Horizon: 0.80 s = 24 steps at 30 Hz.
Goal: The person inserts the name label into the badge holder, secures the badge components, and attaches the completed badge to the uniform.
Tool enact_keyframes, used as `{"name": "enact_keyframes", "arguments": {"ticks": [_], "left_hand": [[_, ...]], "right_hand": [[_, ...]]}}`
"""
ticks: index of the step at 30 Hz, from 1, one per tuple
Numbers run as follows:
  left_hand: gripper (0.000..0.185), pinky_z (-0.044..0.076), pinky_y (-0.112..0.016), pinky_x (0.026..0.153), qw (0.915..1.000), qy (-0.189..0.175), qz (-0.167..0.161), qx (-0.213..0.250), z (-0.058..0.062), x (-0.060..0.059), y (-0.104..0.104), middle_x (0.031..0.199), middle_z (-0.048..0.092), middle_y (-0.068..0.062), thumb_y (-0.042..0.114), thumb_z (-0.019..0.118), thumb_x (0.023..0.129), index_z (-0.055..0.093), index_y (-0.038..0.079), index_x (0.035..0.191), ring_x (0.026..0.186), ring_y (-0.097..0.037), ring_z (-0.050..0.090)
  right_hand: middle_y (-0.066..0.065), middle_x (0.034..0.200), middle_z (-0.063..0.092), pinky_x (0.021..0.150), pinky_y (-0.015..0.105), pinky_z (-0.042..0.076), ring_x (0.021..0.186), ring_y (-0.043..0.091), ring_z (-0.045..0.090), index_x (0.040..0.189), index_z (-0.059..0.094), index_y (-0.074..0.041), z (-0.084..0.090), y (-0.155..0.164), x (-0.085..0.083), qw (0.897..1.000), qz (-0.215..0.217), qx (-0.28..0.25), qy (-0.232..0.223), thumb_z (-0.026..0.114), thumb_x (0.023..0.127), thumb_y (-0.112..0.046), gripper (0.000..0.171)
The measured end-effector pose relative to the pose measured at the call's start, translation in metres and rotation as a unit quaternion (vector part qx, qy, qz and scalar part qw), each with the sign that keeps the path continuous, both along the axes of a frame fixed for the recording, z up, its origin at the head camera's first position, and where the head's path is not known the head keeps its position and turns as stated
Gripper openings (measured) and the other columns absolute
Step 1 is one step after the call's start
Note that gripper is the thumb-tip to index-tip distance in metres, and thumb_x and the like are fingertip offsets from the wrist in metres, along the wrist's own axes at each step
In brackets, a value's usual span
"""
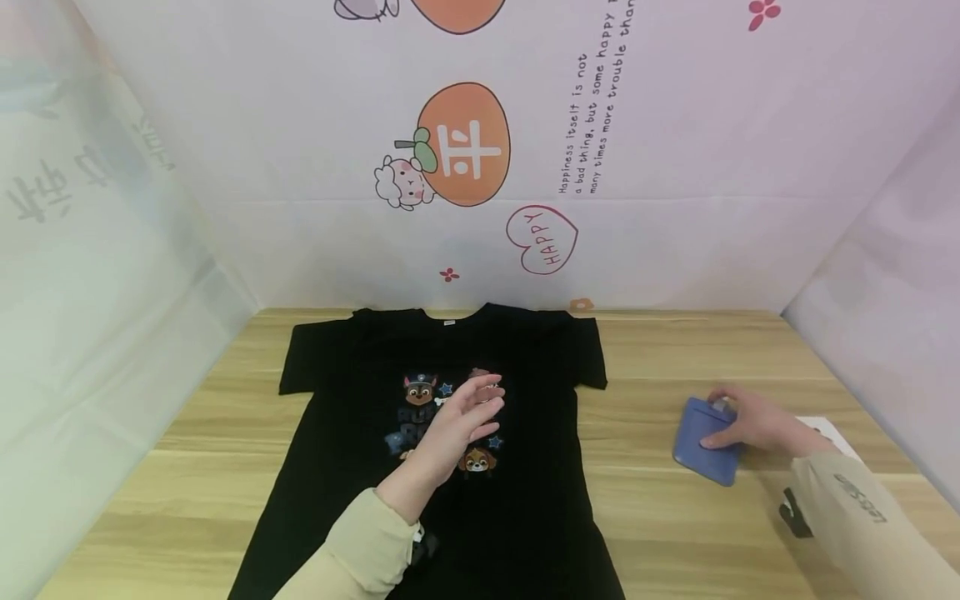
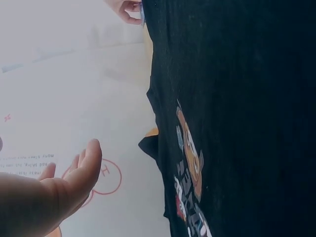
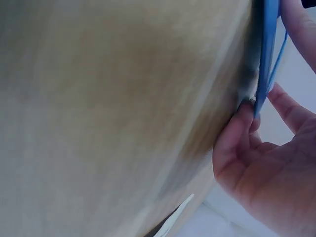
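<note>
Printed white sheeting (image 1: 675, 125) hangs behind a wood-grain table (image 1: 667, 542), where a black T-shirt (image 1: 525, 525) with cartoon dogs on its front lies spread out, collar toward the sheeting. Above the print, the left hand (image 1: 453, 429) hovers with fingers extended, grasping nothing. Well to its right, beside the shirt, the right hand (image 1: 757, 423) pinches a blue card holder (image 1: 701, 462) near one end, thumb on its face.

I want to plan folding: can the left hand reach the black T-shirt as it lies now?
Probably yes: the left hand looks empty and hovers above the black T-shirt, with nothing visible between them.
</note>
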<state>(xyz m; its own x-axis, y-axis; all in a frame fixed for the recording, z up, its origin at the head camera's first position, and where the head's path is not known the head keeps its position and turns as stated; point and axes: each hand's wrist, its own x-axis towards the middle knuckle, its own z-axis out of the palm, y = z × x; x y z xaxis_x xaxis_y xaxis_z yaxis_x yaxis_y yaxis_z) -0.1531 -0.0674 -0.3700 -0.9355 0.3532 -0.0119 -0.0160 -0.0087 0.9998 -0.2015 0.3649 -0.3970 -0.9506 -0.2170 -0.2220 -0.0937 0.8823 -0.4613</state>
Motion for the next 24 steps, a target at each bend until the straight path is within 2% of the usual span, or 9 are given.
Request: {"name": "enact_keyframes", "arguments": {"ticks": [5,7,10,13,15,19,21,24], "left_hand": [[0.047,0.040,-0.047,0.105,0.9999,-0.006,-0.006,0.008,-0.003,-0.003,0.003,0.141,0.039,-0.024,0.024,0.047,0.099,0.037,0.004,0.140,0.131,-0.036,0.040],[0.047,0.040,-0.048,0.105,0.9998,-0.009,-0.011,0.013,-0.003,-0.004,0.005,0.141,0.039,-0.024,0.025,0.046,0.099,0.036,0.004,0.141,0.131,-0.037,0.040],[0.047,0.041,-0.047,0.104,0.9996,-0.014,-0.017,0.020,-0.004,-0.005,0.007,0.142,0.038,-0.025,0.025,0.045,0.099,0.036,0.004,0.140,0.130,-0.037,0.040],[0.047,0.041,-0.048,0.103,0.9994,-0.014,-0.019,0.023,-0.005,-0.006,0.010,0.142,0.038,-0.025,0.025,0.044,0.100,0.036,0.003,0.140,0.130,-0.038,0.040],[0.046,0.041,-0.048,0.104,0.9992,-0.019,-0.019,0.028,-0.005,-0.007,0.011,0.142,0.038,-0.025,0.024,0.044,0.100,0.037,0.003,0.140,0.130,-0.039,0.039],[0.045,0.041,-0.048,0.103,0.9990,-0.024,-0.022,0.031,-0.006,-0.007,0.013,0.142,0.039,-0.025,0.024,0.043,0.100,0.037,0.003,0.139,0.131,-0.039,0.039],[0.045,0.042,-0.047,0.103,0.9990,-0.025,-0.024,0.028,-0.006,-0.006,0.014,0.141,0.039,-0.026,0.024,0.043,0.100,0.037,0.003,0.139,0.130,-0.038,0.040],[0.046,0.042,-0.048,0.103,0.9990,-0.025,-0.028,0.024,-0.007,-0.005,0.016,0.140,0.040,-0.026,0.025,0.043,0.100,0.037,0.002,0.139,0.129,-0.038,0.041]], "right_hand": [[0.026,0.101,0.060,0.070,0.034,0.044,0.086,0.029,0.056,0.114,0.049,0.004,-0.001,-0.002,-0.002,1.000,-0.013,-0.015,-0.005,0.081,0.073,-0.032,0.064],[0.030,0.101,0.060,0.070,0.033,0.044,0.087,0.030,0.057,0.112,0.050,0.004,-0.001,-0.004,-0.002,1.000,-0.021,-0.018,-0.002,0.080,0.073,-0.032,0.061],[0.029,0.098,0.059,0.067,0.033,0.049,0.084,0.027,0.059,0.113,0.049,0.007,0.000,-0.007,-0.002,0.997,-0.040,-0.057,-0.023,0.078,0.077,-0.027,0.057],[0.019,0.093,0.058,0.064,0.029,0.052,0.079,0.019,0.059,0.116,0.046,0.009,0.000,-0.011,-0.001,0.991,-0.060,-0.111,-0.050,0.073,0.083,-0.020,0.052],[0.017,0.096,0.058,0.065,0.026,0.054,0.078,0.015,0.058,0.119,0.044,0.011,0.001,-0.014,0.000,0.985,-0.066,-0.144,-0.061,0.069,0.086,-0.016,0.049],[0.027,0.111,0.057,0.070,0.026,0.055,0.084,0.008,0.059,0.124,0.041,0.014,0.002,-0.022,0.003,0.977,-0.062,-0.193,-0.060,0.063,0.090,-0.014,0.049],[0.027,0.114,0.056,0.072,0.026,0.056,0.085,0.006,0.059,0.126,0.040,0.014,0.004,-0.027,0.003,0.972,-0.059,-0.220,-0.060,0.062,0.091,-0.014,0.050],[0.016,0.110,0.059,0.073,0.027,0.056,0.085,0.005,0.059,0.127,0.039,0.011,0.007,-0.038,0.004,0.960,-0.065,-0.265,-0.063,0.062,0.091,-0.014,0.049]]}}
